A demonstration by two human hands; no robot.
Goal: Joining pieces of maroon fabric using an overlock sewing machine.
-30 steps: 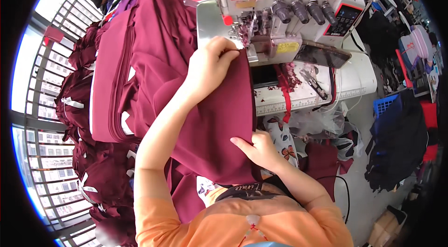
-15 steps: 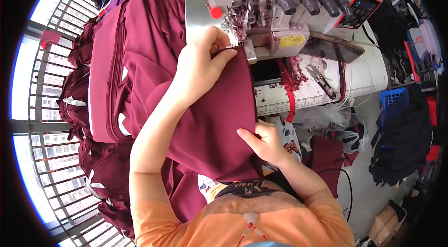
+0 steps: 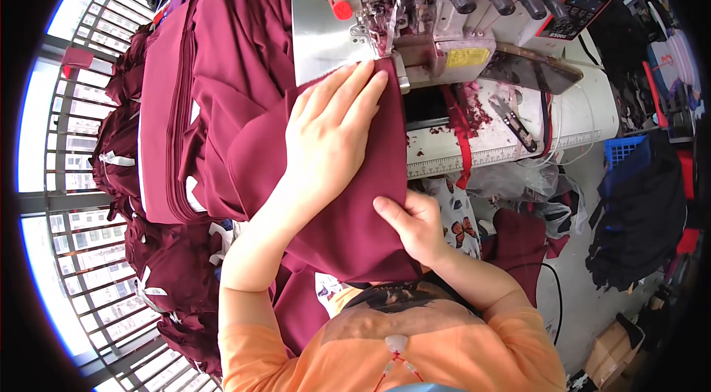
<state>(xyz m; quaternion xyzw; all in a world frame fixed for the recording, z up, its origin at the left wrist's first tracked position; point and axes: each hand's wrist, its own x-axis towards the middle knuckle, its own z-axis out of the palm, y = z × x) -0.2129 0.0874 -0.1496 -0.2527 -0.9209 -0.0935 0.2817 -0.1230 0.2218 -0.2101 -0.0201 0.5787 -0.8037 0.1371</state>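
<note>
Maroon fabric [image 3: 259,162] drapes across the front of the sewing machine [image 3: 415,22], its far edge at the presser foot area. My left hand [image 3: 333,125] lies flat on the cloth just short of the needle area, fingers stretched toward the machine. Lower down, at the fabric's right edge, my right hand [image 3: 415,225] pinches the cloth, thumb on top and the other fingers mostly hidden beneath. The metal plate [image 3: 318,29] of the machine shows to the left of the needle area.
Folded maroon cloth [image 3: 159,125] is stacked at left, beside maroon bundles [image 3: 118,140] along the barred window. On the machine table lie thread snips [image 3: 512,122], a phone [image 3: 537,70] and lint. A blue basket [image 3: 622,153] and dark cloth [image 3: 641,214] stand right.
My left hand has gone from pinching the fabric's far edge to lying flat on it. The fabric's far edge is straighter, and my right hand keeps its grip.
</note>
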